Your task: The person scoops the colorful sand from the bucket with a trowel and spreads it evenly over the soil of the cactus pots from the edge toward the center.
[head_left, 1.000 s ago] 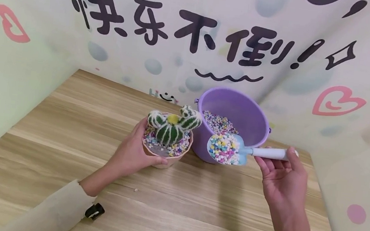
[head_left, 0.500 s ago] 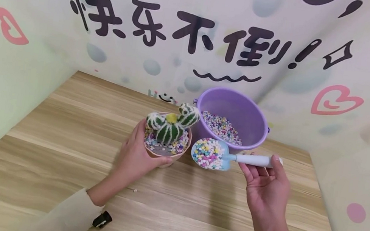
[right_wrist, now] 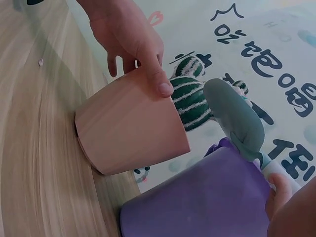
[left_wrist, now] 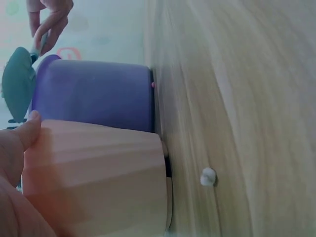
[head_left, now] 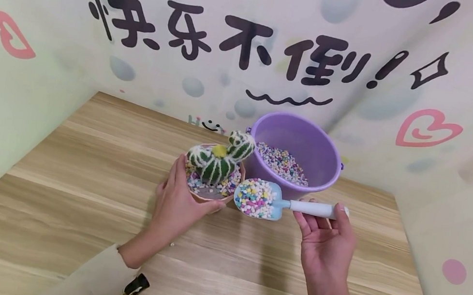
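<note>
My left hand (head_left: 177, 204) grips a pale peach flowerpot (right_wrist: 131, 126), thumb at the near rim and fingers around the far left side. In it sits a green, white-ribbed cactus (head_left: 216, 170) with a yellow top, among multicoloured pebbles and a grey bare patch. My right hand (head_left: 326, 250) holds the white handle of a light blue scoop (head_left: 276, 204), palm up. Coloured pebbles (head_left: 254, 197) heap in the scoop's blade. Its tip overlaps the pot's right rim in the head view; the right wrist view shows the blade above rim height, beside the cactus.
A purple bucket (head_left: 321, 150) with more pebbles (head_left: 282, 165) inside stands just behind and right of the pot. One stray pale pebble (left_wrist: 208, 177) lies on the wooden table (head_left: 213, 276). Printed walls enclose the table's back and sides.
My right hand has carried the loaded scoop left and slightly down, from in front of the bucket to the pot's rim. My left hand keeps its grip on the pot, which has barely shifted.
</note>
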The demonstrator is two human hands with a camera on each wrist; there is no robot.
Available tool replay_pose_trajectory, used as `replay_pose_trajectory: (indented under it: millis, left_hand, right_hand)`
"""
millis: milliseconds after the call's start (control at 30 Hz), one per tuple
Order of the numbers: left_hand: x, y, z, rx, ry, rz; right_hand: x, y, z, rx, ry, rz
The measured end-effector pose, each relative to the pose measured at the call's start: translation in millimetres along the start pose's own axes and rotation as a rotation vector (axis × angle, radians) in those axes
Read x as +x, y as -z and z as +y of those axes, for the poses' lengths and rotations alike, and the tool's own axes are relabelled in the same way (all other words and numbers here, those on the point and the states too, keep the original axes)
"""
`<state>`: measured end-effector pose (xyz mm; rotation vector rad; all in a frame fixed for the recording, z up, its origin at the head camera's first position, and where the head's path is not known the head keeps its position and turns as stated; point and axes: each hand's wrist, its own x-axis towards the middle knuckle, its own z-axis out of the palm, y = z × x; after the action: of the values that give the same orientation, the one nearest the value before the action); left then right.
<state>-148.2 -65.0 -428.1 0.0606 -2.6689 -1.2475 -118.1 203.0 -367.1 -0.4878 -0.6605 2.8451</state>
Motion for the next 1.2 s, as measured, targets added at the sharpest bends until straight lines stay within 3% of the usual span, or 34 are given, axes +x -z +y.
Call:
replay_pose_trajectory:
  millis: [233,467,667,833,1200]
  left_hand:
    - [4.1,9.5,-13.1,-0.067,0.003,-0.149]
    - [23.7,23.7,-39.6,-0.19,-0.129,-0.326]
    - [36.2,24.2,-53.4,-0.329,-0.178,-0.417]
    - [38.9,20.3,-56.2,-0.398,-0.184,-0.425]
    - [24.6,13.7,-44.2,-0.345,-0.108,-0.313]
  right_hand:
    - [-1,2.8,6,0.004,0.025,0.011]
    - [-2,4.9,10,0.011,0.018,0.028]
    - [-1,2.7,17,0.011,0.033,0.034]
    - [0,0.7,21,0.004,0.056,0.034]
    - [0,1.7,29,0.031,0.105,0.101]
